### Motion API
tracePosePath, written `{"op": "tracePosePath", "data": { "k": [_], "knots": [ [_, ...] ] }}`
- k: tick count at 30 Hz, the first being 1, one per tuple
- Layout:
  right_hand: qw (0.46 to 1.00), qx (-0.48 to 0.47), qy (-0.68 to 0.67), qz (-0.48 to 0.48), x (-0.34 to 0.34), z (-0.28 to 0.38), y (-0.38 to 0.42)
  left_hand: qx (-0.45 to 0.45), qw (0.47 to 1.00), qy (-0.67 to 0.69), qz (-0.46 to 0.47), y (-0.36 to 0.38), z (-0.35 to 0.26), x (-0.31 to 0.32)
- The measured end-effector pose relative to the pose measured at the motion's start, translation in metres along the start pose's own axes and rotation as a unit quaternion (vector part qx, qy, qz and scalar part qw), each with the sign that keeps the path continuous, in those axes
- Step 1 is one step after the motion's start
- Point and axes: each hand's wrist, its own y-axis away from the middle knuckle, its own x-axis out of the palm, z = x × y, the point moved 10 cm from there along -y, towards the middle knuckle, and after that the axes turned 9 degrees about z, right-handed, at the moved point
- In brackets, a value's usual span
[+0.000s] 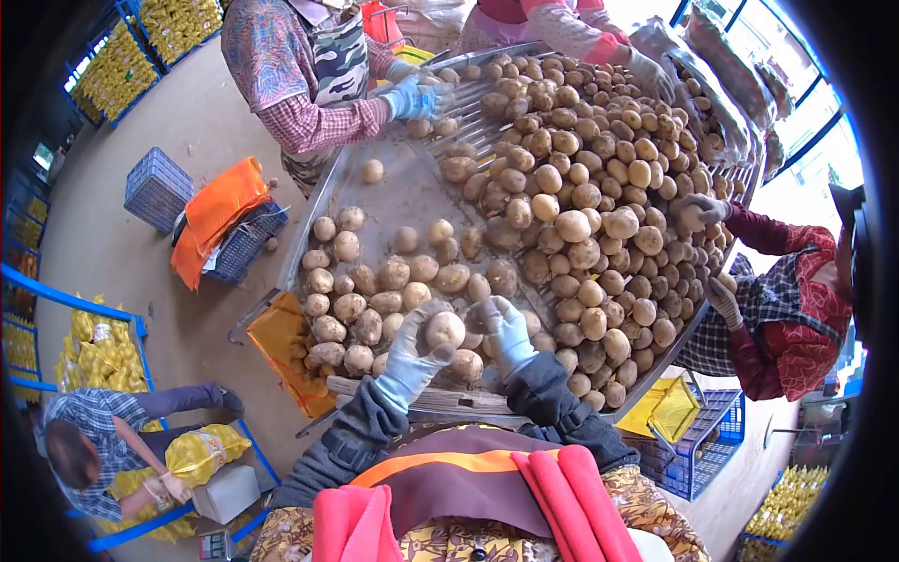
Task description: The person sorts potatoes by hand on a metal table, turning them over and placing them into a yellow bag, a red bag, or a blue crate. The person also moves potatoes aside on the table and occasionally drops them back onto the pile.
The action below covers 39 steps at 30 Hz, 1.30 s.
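Observation:
My left hand (405, 356), in a pale, soiled glove, is closed around a round potato (445, 330) at the near edge of the metal sorting table (398, 192). Just to the right, my right hand (511, 339), gloved the same way, curls its dirt-darkened fingers against another potato (477, 318), which they partly cover. Loose potatoes (394, 273) lie on the metal just beyond and to the left of both hands. A large heap of potatoes (599, 201) covers the table's right side. At the near left corner hangs an orange mesh bag (281, 342).
Across the table a co-worker's blue-gloved hands (419, 96) are at the potatoes. Another person's gloved hand (651, 75) reaches in at the far right, and a third person (796, 300) stands on the right. A yellow container (667, 409) sits on a blue crate (698, 459) beside me.

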Motion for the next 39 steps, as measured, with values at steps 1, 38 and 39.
{"op": "tracePosePath", "data": {
  "k": [1, 38, 39],
  "knots": [
    [0.997, 0.067, -0.043, 0.024, 0.002, -0.003, 0.003, 0.01, 0.999, -0.042, -0.001, 0.0, -0.005, 0.001],
    [0.761, -0.125, 0.624, 0.125, 0.03, -0.007, 0.011, -0.195, 0.561, -0.804, -0.035, 0.038, 0.016, -0.204],
    [0.805, -0.144, 0.565, 0.111, 0.026, -0.001, 0.011, -0.195, 0.561, -0.804, -0.033, 0.04, 0.013, -0.201]
  ]
}}
